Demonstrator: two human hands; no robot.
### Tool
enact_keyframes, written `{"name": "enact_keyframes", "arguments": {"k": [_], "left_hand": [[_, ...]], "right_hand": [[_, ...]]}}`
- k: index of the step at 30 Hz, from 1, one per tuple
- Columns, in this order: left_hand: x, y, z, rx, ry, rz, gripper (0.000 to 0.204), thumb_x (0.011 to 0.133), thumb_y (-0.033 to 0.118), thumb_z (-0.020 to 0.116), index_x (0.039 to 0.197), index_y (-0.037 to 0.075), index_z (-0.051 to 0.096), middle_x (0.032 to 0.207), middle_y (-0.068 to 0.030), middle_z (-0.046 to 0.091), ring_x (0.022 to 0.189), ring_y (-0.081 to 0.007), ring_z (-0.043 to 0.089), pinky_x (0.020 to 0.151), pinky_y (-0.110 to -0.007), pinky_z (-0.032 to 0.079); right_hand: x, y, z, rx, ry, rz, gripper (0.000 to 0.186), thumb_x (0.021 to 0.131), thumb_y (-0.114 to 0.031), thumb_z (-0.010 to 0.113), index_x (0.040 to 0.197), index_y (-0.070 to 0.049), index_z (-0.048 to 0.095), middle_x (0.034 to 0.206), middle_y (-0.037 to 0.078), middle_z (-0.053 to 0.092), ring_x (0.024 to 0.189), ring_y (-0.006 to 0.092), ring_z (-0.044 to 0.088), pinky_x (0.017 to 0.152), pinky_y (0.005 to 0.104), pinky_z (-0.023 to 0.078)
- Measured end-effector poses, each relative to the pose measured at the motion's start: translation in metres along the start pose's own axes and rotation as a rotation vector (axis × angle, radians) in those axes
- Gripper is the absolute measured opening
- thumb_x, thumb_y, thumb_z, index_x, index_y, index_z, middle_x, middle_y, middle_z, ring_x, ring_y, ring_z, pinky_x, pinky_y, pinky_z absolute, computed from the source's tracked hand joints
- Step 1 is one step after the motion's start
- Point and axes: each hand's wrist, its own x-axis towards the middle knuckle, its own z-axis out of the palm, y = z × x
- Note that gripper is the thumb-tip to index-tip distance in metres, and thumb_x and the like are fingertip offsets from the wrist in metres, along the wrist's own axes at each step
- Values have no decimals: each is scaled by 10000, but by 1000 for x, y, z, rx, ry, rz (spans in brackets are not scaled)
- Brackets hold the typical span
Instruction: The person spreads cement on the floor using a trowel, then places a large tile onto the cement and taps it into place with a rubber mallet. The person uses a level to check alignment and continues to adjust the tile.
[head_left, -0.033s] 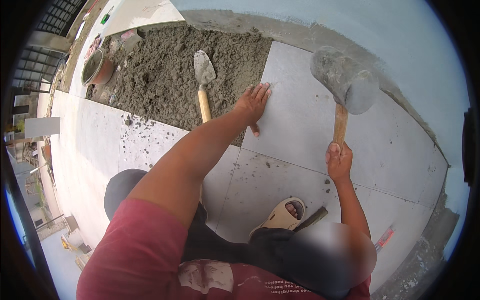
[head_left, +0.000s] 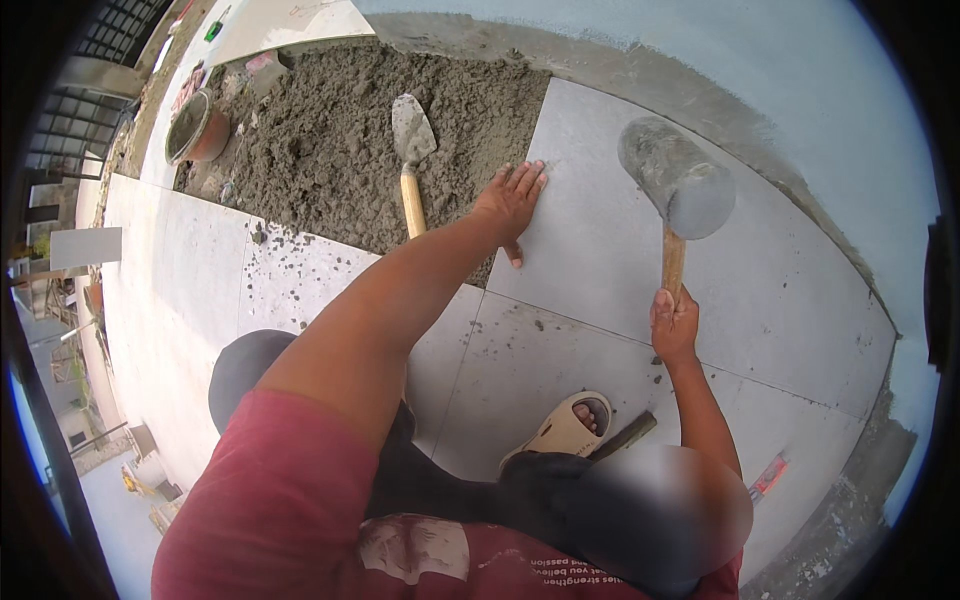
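My left hand (head_left: 508, 205) lies with its fingers stretched out on the left edge of a large light-grey floor tile (head_left: 590, 180), next to the mortar. My right hand (head_left: 674, 322) is wrapped round the wooden handle of a mallet with a thick grey cylindrical head (head_left: 665, 170). The mallet head is over the same tile; whether it touches cannot be told. A trowel (head_left: 413, 135) with a wooden handle rests on the bed of wet grey mortar (head_left: 320, 140), left of my left hand. My left forearm hides the lower end of its handle.
A mortar-stained bucket (head_left: 198, 130) stands at the far left of the mortar. Crumbs of mortar (head_left: 290, 270) are scattered over the laid tiles. A pale blue wall (head_left: 800, 90) borders the tiles at the back and right. A dark strip (head_left: 625, 436) lies beside my sandal (head_left: 570, 425).
The mallet head has shifted slightly left and lower in the picture, with my right hand still round the handle. My left hand stays on the tile.
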Motion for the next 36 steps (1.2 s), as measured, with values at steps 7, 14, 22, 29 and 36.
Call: {"name": "enact_keyframes", "arguments": {"k": [7,14,22,29,36], "left_hand": [[-8,-13,14,8,4,-23,1500,515,663,862,1552,-35,32,1644,-189,22,1524,-321,41,1233,-463,83],[2,-8,15,8,17,-11,1493,528,661,858,1555,-26,19,1644,-189,17,1526,-316,35,1232,-462,81],[1,-2,1,89,2,-42,1501,532,711,827,1548,-46,24,1637,-208,25,1523,-331,40,1232,-462,77],[-14,-12,8,63,-38,-63,1500,534,752,796,1540,-65,41,1629,-232,27,1520,-343,50,1232,-464,77],[-8,-6,1,53,-35,-53,1508,527,743,807,1540,-64,35,1629,-233,25,1519,-346,55,1232,-464,81]], "right_hand": [[-7,-50,-22,-20,-133,197,443,993,-403,577,793,-8,569,584,26,488,559,124,460,529,307,399],[-65,4,-9,-426,-347,190,451,975,-425,591,796,-12,562,557,23,469,518,122,439,502,307,378],[-92,17,7,-120,-77,-80,362,989,-341,557,840,-12,564,567,39,452,558,140,452,527,323,392],[-3,-77,-12,-3,-107,165,486,995,-468,559,796,-25,555,570,13,498,545,109,472,517,297,379],[33,-27,22,-270,65,-36,546,1001,-495,525,747,-13,529,570,58,504,491,159,461,491,314,412]]}}
